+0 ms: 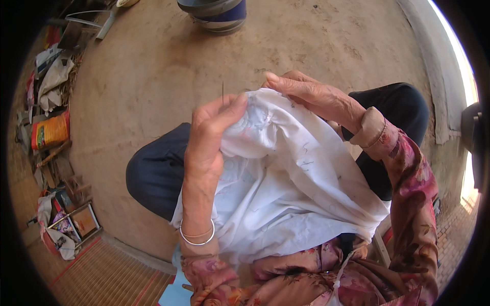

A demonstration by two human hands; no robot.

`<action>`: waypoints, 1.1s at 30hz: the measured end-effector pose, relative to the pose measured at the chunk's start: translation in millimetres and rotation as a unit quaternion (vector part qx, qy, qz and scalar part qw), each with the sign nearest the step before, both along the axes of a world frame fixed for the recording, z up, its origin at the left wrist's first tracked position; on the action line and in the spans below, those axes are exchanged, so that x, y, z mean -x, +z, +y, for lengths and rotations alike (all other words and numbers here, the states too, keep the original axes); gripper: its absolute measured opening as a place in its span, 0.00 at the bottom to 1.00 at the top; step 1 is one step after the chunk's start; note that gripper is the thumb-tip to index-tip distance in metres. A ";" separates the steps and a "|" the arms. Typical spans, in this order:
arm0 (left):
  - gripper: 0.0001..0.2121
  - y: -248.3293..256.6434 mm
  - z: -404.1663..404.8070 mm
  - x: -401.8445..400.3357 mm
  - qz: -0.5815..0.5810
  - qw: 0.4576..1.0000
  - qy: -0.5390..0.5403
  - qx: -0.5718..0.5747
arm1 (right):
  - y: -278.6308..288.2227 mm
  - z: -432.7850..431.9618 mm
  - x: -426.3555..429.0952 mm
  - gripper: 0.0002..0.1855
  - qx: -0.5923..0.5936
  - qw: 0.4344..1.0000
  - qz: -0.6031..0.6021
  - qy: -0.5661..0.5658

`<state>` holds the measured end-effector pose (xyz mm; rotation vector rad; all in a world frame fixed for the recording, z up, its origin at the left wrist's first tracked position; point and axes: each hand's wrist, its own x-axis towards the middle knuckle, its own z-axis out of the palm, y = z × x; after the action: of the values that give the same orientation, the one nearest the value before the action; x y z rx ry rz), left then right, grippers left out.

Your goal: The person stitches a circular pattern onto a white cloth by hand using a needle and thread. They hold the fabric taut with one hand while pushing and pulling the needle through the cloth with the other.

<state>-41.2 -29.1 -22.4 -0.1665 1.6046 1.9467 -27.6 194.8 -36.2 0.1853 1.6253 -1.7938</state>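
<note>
A white cloth [283,183] with faint drawn lines and dark stitches lies bunched across my lap. Its upper left edge is pinched between the thumb and fingers of my left hand [214,122], which wears a silver bangle at the wrist. A thin needle [222,90] points upward from behind the left fingers; its lower end is hidden. My right hand [306,90] is at the cloth's top edge, thumb extended and the other fingers mostly hidden behind; whether they grip the cloth is unclear.
A dark bucket [216,17] stands on the earthen floor ahead. Sacks, including an orange one [51,129], and assorted clutter line the left side. A slatted mat [111,273] lies at lower left. A pale wall [436,57] runs along the right.
</note>
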 end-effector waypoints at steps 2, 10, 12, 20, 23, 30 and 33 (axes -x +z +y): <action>0.09 1.5 1.0 0.3 0.031 0.999 -0.001 0.030 | -2.4 -1.0 -1.0 0.30 0.004 0.999 -0.054 0.001; 0.08 8.0 14.2 0.1 0.291 0.917 0.023 0.271 | -3.9 -3.5 -4.0 0.16 0.203 0.976 -0.074 -0.036; 0.05 1.1 19.8 4.3 0.485 0.807 0.087 0.326 | 4.4 -2.8 -12.7 0.15 0.195 0.975 -0.073 -0.075; 0.10 0.1 32.4 -3.8 0.644 0.718 -0.021 0.263 | 7.5 5.6 -12.7 0.12 0.218 0.966 -0.037 -0.134; 0.11 -1.0 33.8 -8.2 0.659 0.693 -0.023 0.291 | 5.4 3.6 -12.6 0.11 0.206 0.967 -0.040 -0.147; 0.09 -6.9 32.7 -7.6 0.689 0.625 -0.054 0.361 | 13.1 3.7 -12.5 0.10 0.143 0.981 -0.010 -0.132; 0.09 -6.5 35.1 -12.1 0.694 0.594 -0.060 0.402 | 20.8 0.3 -12.3 0.10 0.077 0.991 0.038 -0.107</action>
<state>-29.1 5.9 -28.9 1.4256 3.1938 0.8025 -15.3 195.1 -15.4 0.2300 1.5575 -2.1036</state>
